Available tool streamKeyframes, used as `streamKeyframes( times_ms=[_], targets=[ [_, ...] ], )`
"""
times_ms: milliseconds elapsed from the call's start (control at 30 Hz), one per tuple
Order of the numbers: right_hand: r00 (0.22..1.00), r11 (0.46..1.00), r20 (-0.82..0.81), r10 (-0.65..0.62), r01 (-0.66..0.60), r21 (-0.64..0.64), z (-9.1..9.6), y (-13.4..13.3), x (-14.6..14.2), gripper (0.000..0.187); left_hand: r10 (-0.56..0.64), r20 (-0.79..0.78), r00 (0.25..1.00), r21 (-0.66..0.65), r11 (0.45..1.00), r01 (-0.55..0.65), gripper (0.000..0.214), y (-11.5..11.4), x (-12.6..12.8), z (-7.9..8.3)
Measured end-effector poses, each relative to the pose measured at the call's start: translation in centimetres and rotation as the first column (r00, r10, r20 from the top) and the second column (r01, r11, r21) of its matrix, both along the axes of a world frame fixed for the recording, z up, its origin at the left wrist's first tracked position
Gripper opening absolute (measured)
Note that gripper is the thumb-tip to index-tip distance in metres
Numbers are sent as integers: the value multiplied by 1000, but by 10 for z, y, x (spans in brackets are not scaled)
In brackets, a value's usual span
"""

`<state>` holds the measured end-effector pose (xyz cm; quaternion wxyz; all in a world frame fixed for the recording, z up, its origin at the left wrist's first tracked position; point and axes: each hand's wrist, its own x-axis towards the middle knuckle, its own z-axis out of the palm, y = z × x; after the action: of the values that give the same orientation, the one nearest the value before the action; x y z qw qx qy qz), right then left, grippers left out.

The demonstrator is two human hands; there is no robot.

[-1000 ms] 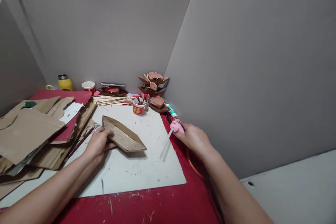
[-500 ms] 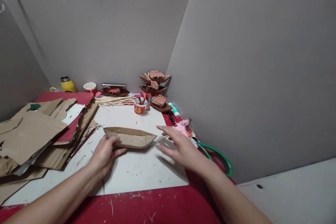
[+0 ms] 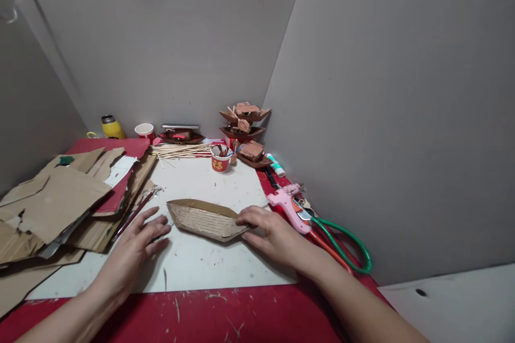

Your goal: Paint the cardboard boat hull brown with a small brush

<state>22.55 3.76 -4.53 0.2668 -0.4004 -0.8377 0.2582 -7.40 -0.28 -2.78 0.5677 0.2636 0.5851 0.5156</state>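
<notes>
A small cardboard boat (image 3: 205, 220) with a ribbed inner floor sits over the white board (image 3: 193, 273). My right hand (image 3: 269, 233) grips its right tip between thumb and fingers. To the left of the boat, my left hand (image 3: 140, 241) is open, fingers apart, holding nothing. Beyond the right hand lie a pink glue gun (image 3: 289, 208) and green-handled scissors (image 3: 346, 241). Whether the boat's underside touches the board is hard to tell.
Stacked cardboard pieces (image 3: 60, 198) cover the left side. At the back stand a yellow bottle (image 3: 112, 127), a white cup (image 3: 145, 131), thin wooden sticks (image 3: 181, 150), a red cup (image 3: 220, 162) with brown contents, and several brown model boats (image 3: 245, 118). Grey walls enclose the table.
My left hand has let go of the cardboard boat and moved left. My right hand has closed on the boat's right tip. The view has shifted slightly, showing the glue gun fully.
</notes>
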Motion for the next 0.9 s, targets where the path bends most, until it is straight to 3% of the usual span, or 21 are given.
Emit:
streamKeyframes(
  times_ms=[100,200,333,533,733,900],
  targets=[
    [998,999,-66,-1,-2,-51,0,0,-2,22,81,-58,995,81,994,-76,14,0,-18,-3],
    [987,990,-157,-44,22,-136,4,2,-1,16,93,-60,994,95,992,-87,5,2,-25,-5],
    [933,943,-321,-162,51,-327,11,6,5,11,41,21,999,96,995,-42,12,4,-21,-5],
    [743,831,-578,-338,-53,-554,15,10,15,34,-67,122,990,145,988,49,42,6,-10,-2],
    [638,783,-664,-390,-150,-604,16,10,18,41,-164,183,969,99,984,148,19,15,7,15],
    [672,813,-659,-339,-144,-565,11,10,21,43,-265,215,940,102,963,248,27,20,17,23]
  ],
)
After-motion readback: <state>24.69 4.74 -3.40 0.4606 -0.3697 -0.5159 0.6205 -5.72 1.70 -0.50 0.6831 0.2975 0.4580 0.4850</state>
